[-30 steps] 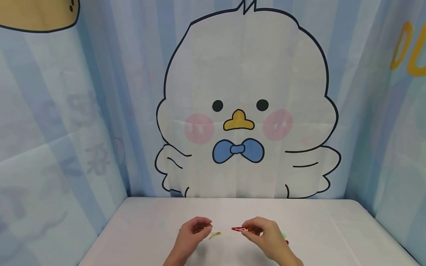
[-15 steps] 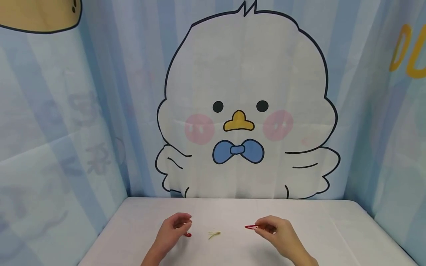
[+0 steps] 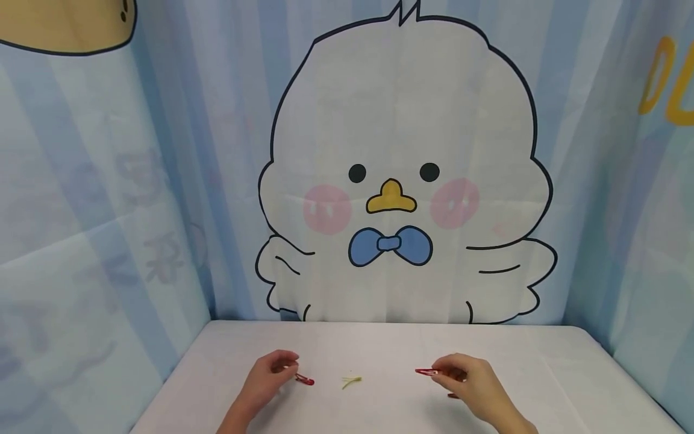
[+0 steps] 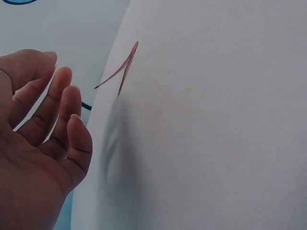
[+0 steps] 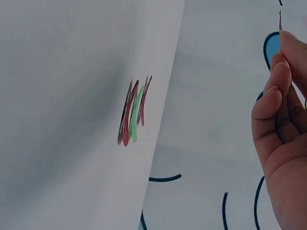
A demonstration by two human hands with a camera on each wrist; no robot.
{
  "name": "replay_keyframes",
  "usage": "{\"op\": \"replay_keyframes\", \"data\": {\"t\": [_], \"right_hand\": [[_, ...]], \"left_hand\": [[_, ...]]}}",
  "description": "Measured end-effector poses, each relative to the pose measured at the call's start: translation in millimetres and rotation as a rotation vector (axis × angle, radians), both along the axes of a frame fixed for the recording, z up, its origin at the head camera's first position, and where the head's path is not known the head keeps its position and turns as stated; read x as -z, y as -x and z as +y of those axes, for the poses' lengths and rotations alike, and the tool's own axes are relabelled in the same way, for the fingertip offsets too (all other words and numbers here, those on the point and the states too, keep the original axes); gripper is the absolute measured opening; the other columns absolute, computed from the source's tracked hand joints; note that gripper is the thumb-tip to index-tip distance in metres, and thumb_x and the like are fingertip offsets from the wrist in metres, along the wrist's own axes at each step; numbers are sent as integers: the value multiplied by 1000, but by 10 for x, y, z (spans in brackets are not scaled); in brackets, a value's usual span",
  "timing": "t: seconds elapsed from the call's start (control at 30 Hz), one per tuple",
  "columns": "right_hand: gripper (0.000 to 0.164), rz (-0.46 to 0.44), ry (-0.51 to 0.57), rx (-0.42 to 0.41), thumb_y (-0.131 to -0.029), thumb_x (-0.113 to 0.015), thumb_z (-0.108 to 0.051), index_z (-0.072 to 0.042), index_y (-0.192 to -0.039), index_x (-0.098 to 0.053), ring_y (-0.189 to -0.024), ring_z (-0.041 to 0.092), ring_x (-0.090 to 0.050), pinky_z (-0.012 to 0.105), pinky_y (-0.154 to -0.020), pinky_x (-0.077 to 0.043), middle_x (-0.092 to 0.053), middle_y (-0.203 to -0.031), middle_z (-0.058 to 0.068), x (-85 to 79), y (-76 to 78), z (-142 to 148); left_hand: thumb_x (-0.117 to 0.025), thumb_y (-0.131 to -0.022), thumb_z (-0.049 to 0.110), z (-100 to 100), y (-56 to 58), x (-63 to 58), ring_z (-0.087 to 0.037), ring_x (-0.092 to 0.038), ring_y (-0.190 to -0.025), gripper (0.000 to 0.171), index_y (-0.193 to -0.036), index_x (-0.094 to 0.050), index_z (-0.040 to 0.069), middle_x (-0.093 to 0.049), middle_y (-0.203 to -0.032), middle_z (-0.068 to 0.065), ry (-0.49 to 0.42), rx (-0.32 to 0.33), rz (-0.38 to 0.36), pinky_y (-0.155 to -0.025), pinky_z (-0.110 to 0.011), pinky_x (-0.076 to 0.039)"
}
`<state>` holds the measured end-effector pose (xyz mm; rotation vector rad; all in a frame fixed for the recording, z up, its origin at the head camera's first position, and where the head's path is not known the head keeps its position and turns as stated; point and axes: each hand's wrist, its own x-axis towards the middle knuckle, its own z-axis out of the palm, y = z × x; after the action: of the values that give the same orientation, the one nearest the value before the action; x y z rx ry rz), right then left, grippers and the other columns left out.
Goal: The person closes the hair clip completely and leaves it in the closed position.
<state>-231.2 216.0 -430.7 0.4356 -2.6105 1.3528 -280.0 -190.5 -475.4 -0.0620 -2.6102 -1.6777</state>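
We see two bare hands, left hand point(image 3: 265, 376) and right hand point(image 3: 473, 381), and bare forearms point(image 3: 234, 417). Closer in, we make out slim fingers point(image 4: 78, 143) with creased joints and short, rounded nails point(image 4: 76, 116).

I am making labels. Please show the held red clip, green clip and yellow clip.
Held red clip point(image 3: 426, 372), head view, exposed middle.
Green clip point(image 5: 134, 123), right wrist view, lower half.
Yellow clip point(image 3: 355, 380), head view, where prongs meet.

Pinched red clip point(image 3: 426, 372) partly hidden by right hand point(image 3: 473, 386), yellow lettering point(image 3: 676, 113), tan shape point(image 3: 65, 27) cut off by edges
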Motion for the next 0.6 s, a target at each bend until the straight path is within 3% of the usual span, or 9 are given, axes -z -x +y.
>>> {"op": "replay_keyframes", "data": {"t": [0.17, 0.33, 0.6], "right_hand": [[14, -86, -40, 64, -85, -80, -8, -6, -97, -73, -70, 19, -61, 28, -60, -55, -67, -82, -1, 8, 14, 77], [13, -101, -90, 116, -84, -81, -8, -8, -95, -74, -70, 17, -59, 26, -61, -53, -68, -83, -3, 39, 43, 146], [13, -123, -105, 92, -84, -81, -11, -8, -95, -74, -70, 16, -59, 26, -62, -53, -69, -85, -2, 107, 55, 289]], "left_hand": [[-70, -92, 6, -41, 38, 12, -20, -58, -86, 23, -113, -67, -3, -66, -96, -4, 26, 11, -33, -71, -35, -52], [-72, -90, 4, -99, 76, 22, -20, -60, -85, 22, -110, -68, -3, -67, -95, -4, 70, 67, -5, -70, -35, -51], [-74, -88, 5, -172, 135, 25, -19, -59, -88, 20, -107, -70, 1, -67, -96, -2, 146, 151, -4, -80, -39, -51]]}}
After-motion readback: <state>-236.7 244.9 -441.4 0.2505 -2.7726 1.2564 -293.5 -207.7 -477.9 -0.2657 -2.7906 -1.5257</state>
